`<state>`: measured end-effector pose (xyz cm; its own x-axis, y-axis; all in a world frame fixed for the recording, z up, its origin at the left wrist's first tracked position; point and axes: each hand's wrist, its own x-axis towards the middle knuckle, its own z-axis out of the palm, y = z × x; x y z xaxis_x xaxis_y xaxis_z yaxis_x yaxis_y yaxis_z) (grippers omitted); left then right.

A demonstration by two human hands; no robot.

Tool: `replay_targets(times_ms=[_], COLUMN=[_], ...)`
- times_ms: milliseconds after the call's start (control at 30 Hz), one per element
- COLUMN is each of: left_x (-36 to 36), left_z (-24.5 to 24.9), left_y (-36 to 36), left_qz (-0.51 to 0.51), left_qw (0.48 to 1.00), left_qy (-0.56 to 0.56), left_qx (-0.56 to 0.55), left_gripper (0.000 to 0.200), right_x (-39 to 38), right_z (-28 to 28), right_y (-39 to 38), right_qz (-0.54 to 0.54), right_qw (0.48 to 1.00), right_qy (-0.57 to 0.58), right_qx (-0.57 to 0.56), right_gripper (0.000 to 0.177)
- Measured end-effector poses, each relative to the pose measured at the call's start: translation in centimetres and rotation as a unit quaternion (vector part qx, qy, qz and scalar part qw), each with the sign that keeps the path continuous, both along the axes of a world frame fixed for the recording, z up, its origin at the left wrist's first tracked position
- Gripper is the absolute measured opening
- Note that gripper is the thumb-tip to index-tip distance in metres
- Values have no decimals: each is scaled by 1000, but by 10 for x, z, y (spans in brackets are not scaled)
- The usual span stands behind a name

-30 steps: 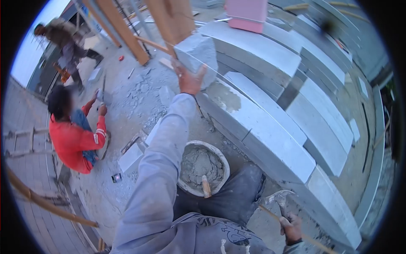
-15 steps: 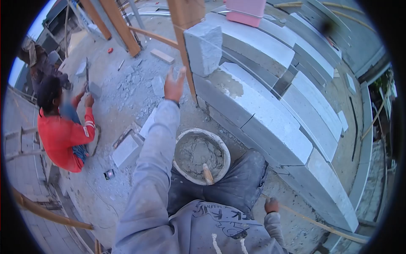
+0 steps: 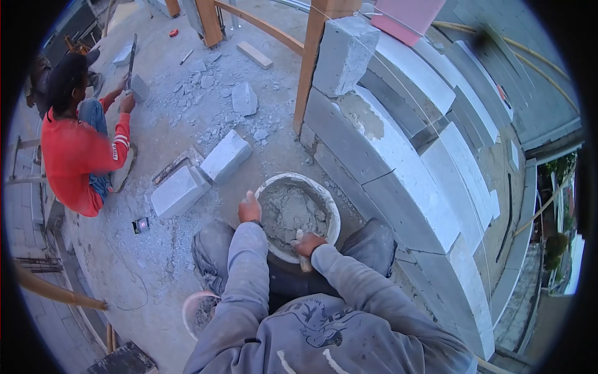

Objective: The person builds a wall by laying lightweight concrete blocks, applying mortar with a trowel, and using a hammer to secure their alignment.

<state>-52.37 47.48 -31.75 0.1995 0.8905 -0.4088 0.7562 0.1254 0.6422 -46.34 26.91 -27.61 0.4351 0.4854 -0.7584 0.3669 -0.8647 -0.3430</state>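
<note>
Between my knees stands a round bucket (image 3: pixel 334 202) of wet grey mortar (image 3: pixel 289 215). My left hand (image 3: pixel 249 209) is at its left rim, fingers curled against the edge with the thumb up. Over the near side of the bucket, my right hand (image 3: pixel 309 244) is closed around the wooden handle of a trowel (image 3: pixel 305 265). The trowel's blade is hidden, so I go by its handle. Right of the bucket runs a low wall of light grey blocks (image 3: pixel 380 181), with a patch of mortar (image 3: pixel 364 118) on top near an upright block (image 3: pixel 344 56).
A co-worker in a red top (image 3: pixel 78 156) squats at the left, holding a saw (image 3: pixel 132 59) at a block. Loose blocks (image 3: pixel 226 156), rubble and a small pail (image 3: pixel 198 311) lie on the floor. A wooden post (image 3: pixel 311 81) and a string border the wall. A pink tub (image 3: pixel 408 19) sits beyond.
My left hand has come down from beside the post to the bucket's rim. My right hand has moved from the right side onto the trowel handle. The view has shifted.
</note>
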Motion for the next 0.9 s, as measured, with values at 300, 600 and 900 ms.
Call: replay_targets(times_ms=[300,600,900], left_x=[-9,12,19], left_z=[-4,33,15], left_y=[-19,-15,-7], left_qz=[26,-21,-28], left_qw=[996,998,987], left_qy=[-21,-26,-155], left_qx=[86,47,8], left_gripper=[42,38,32], right_x=[80,91,26], right_z=[84,51,35], right_y=[-25,-7,-26], right_qz=[165,277,198], right_qw=[984,877,918], right_qy=[-54,-385,-325], right_qx=[-31,74,114], right_gripper=[45,17,18])
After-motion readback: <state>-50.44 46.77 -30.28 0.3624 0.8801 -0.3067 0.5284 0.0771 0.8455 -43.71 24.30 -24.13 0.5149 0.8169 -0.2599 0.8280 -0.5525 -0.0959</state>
